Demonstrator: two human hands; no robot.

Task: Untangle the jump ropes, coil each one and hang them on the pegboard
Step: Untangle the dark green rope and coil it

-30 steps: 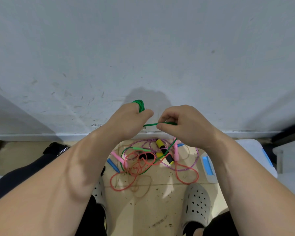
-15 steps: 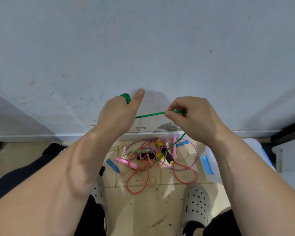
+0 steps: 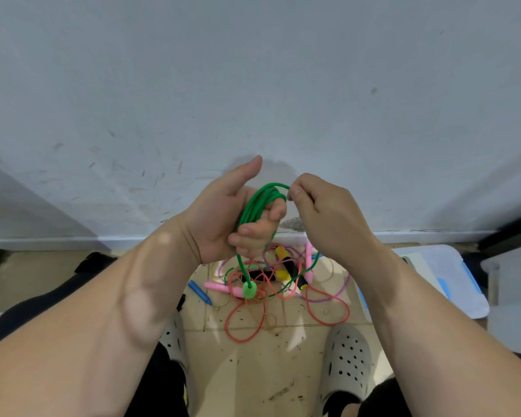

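wall (image 3: 253, 85): fills the upper half, scuffed grey; no pegboard in view.
floor (image 3: 268, 371): beige tile with bits of debris; carries everything loose.
storage box (image 3: 427, 266): white with blue latches, at the floor's right edge against the wall foot.
shoes (image 3: 348, 356): perforated white clogs at the near edge of the floor, one each side of the pile.
left hand (image 3: 223, 218): held up in front of the wall, fingers curled round several loops of the green rope, thumb sticking up and free.
right hand (image 3: 322, 215): just beside the left, thumb and forefinger pinching the green rope at the top of the loops.
rope pile (image 3: 283, 284): on the floor by its far edge, just under the hands. Red rope (image 3: 244, 326), purple rope (image 3: 340, 288), and pink, yellow-black and blue handles all cross each other.
green rope (image 3: 254, 206): mostly wound on the left hand. One strand runs from the right hand down into the pile.
green handle (image 3: 249, 289): hangs on a short strand below the left hand, over the pile.
progress: early, my read. Green is the first rope being coiled. Its tail is not out of the pile and its far handle is not seen.
left to do: finish and hang green; separate, coil and hang the others.
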